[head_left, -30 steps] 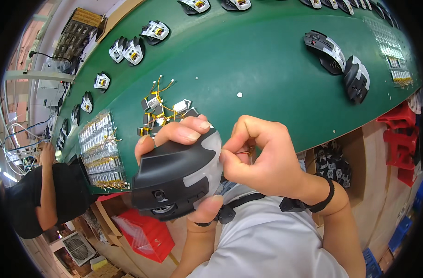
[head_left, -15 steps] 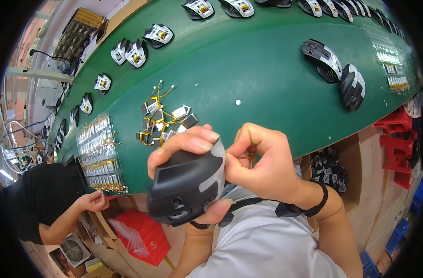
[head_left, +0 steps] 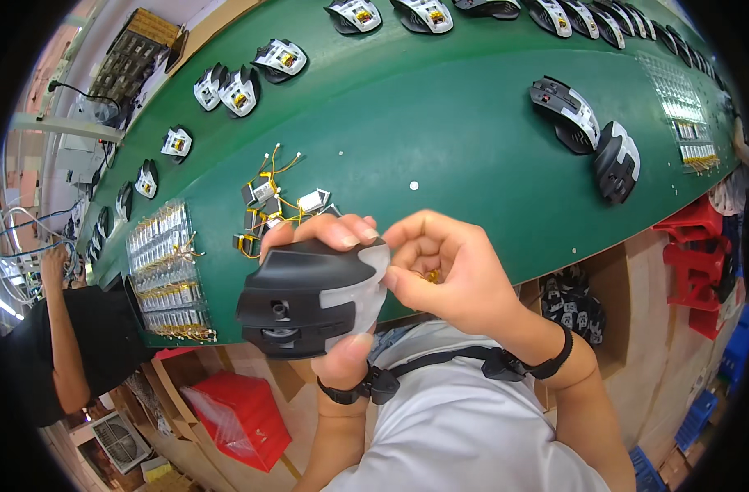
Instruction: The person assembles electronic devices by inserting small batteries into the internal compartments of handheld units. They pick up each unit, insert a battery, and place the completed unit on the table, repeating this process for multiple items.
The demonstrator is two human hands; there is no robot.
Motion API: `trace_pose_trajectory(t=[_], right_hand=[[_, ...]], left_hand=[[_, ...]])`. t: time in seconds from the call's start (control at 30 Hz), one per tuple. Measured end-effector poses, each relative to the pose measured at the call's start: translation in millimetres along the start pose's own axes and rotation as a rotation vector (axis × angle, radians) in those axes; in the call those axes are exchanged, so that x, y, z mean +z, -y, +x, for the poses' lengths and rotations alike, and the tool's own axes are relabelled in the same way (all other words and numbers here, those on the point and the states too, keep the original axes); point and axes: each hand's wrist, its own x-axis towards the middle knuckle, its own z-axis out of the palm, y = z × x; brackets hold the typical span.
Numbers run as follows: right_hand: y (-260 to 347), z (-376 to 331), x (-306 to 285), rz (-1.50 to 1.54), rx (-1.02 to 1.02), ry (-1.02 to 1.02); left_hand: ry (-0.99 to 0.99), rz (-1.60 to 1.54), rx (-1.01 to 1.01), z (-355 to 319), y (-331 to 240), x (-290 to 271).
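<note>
Left hand (head_left: 329,328) fingers clamped around black-and-grey mouse shell (head_left: 309,297) — right hand (head_left: 448,275) fingers pinched on a small yellow part (head_left: 431,276).

A long green workbench (head_left: 440,107) carries everything. Along its far edge lies a row of open mouse shells (head_left: 424,15) with their circuit boards showing. Two assembled black-and-grey mice (head_left: 592,139) lie side by side toward the right. Near the middle sits a cluster of small batteries with yellow wires (head_left: 276,205), and at the left a clear tray of batteries (head_left: 169,275) rests by the near edge.
</note>
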Motion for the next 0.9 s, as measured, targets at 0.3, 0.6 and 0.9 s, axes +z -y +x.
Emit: trace_pose_trajectory(t=[0.3, 0.6, 0.9], right_hand=[[2.2, 1.4, -9.3, 0.094, 0.158, 0.120], [0.6, 0.4, -11.1, 0.100, 0.224, 0.110], [9.5, -7.7, -35.8, -0.001, 0.218, 0.075]], left_hand=[[-0.005, -0.075, -0.084, 0.4, -1.9, -2.3], [-0.086, -0.002, -0.166, -5.6, -6.4, 7.1], [-0.221, -0.114, -0.187, 9.7, -2.4, -11.1]])
